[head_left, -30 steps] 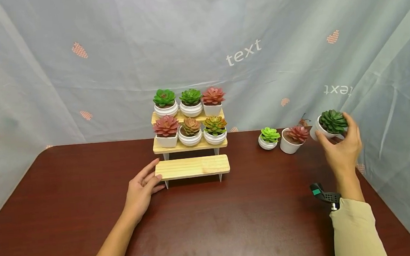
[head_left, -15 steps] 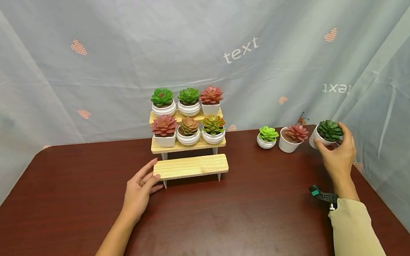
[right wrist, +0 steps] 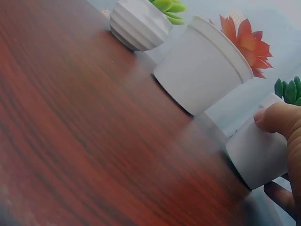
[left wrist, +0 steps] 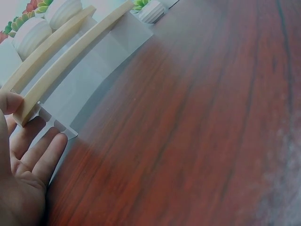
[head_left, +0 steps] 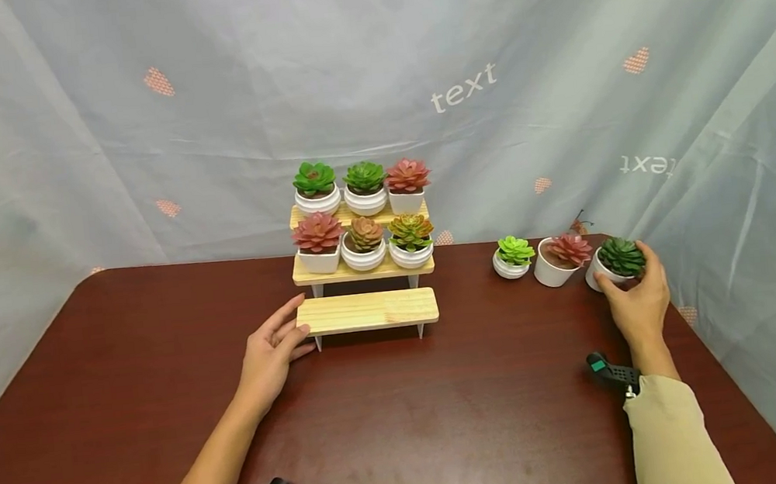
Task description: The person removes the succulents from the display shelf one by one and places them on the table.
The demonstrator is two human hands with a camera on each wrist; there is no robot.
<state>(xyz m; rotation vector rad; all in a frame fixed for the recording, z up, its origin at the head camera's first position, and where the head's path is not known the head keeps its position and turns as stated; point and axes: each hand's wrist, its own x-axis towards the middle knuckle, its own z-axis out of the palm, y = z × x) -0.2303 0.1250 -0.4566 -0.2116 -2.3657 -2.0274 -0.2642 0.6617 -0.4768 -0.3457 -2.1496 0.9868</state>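
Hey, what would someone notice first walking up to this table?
Probably the three-tier wooden stand at the back middle of the dark red table: six potted succulents fill its upper two steps, the bottom one is bare. The left hand touches that step's left end. At far right, the right hand grips a dark green succulent pot, beside two more pots.

Table (head_left: 447, 423) glossy dark wood; stepped shelf (head_left: 367, 311) pale matt wood; pots (right wrist: 202, 70) smooth matt white.
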